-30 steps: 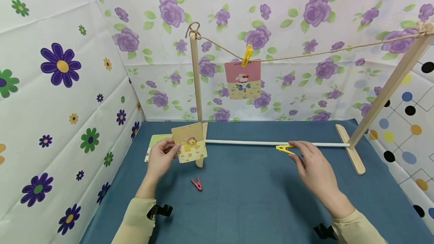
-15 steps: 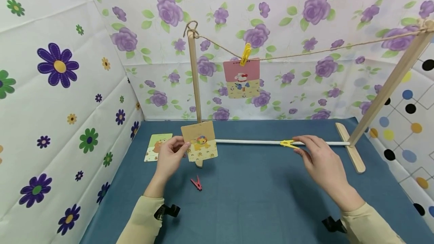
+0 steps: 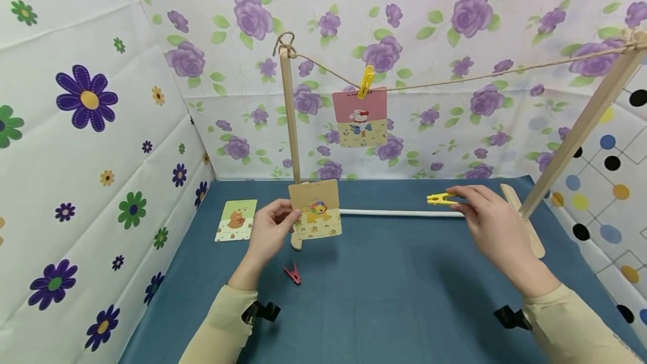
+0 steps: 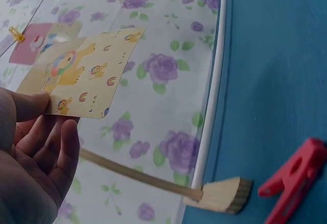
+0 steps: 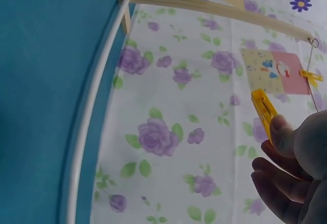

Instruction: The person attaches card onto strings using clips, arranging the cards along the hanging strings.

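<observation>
Left grip [image 3: 271, 229] pinching lion card [image 3: 318, 206], right grip [image 3: 497, 229] pinching yellow clothespin [image 3: 440, 199]

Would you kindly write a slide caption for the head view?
Left hand holding a lion card, right hand pinching a yellow clothespin, with a pink-topped card clipped to a string.
</observation>
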`<action>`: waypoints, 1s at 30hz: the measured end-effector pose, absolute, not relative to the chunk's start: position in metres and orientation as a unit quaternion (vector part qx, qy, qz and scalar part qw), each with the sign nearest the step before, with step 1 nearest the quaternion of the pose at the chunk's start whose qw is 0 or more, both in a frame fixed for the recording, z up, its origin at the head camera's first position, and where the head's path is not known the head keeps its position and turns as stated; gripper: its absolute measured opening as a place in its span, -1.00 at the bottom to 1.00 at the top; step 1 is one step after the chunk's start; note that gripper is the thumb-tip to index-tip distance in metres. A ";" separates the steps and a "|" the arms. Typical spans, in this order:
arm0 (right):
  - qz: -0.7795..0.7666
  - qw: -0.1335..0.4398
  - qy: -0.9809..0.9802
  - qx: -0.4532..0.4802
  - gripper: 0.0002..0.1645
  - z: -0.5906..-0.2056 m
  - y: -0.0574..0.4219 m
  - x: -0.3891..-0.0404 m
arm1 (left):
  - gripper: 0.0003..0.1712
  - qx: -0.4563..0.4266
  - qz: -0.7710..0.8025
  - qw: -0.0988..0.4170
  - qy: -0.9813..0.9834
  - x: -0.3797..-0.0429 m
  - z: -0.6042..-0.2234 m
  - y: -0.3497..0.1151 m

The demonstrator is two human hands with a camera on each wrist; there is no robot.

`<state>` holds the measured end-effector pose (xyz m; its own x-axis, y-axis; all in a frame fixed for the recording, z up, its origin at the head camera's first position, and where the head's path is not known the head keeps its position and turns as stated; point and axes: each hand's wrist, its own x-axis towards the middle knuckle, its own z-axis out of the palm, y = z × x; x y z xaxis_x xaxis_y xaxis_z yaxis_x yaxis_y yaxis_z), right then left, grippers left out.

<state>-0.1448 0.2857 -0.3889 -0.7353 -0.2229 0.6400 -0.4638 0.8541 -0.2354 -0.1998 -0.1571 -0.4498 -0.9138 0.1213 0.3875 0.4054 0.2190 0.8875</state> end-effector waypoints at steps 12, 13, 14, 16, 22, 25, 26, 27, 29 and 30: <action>0.178 0.366 -0.898 0.170 -0.71 -0.363 0.294 -0.154 | -0.89 -0.179 -0.604 0.101 -0.770 -0.202 -0.437 -0.127; 0.176 0.370 -0.896 0.170 -0.71 -0.361 0.295 -0.155 | -0.89 -0.181 -0.605 0.099 -0.769 -0.202 -0.436 -0.124; 0.176 0.374 -0.895 0.169 -0.72 -0.359 0.296 -0.155 | -0.89 -0.183 -0.606 0.097 -0.768 -0.203 -0.435 -0.122; 0.175 0.379 -0.893 0.167 -0.73 -0.355 0.298 -0.157 | -0.90 -0.189 -0.606 0.098 -0.767 -0.203 -0.433 -0.117; 0.167 0.390 -0.890 0.169 -0.79 -0.342 0.304 -0.161 | -0.87 -0.211 -0.606 0.098 -0.761 -0.206 -0.425 -0.101; 0.168 0.391 -0.889 0.170 -0.81 -0.335 0.306 -0.163 | -0.88 -0.220 -0.607 0.094 -0.758 -0.207 -0.420 -0.093; 0.168 0.392 -0.888 0.170 -0.81 -0.333 0.307 -0.164 | -0.88 -0.224 -0.607 0.093 -0.757 -0.207 -0.419 -0.091; 0.167 0.393 -0.888 0.170 -0.81 -0.330 0.308 -0.164 | -0.88 -0.228 -0.607 0.093 -0.755 -0.208 -0.417 -0.088; 0.164 0.395 -0.888 0.168 -0.80 -0.326 0.309 -0.165 | -0.88 -0.236 -0.605 0.093 -0.754 -0.210 -0.414 -0.083; 0.161 0.397 -0.888 0.167 -0.80 -0.324 0.310 -0.165 | -0.87 -0.242 -0.606 0.093 -0.752 -0.210 -0.412 -0.081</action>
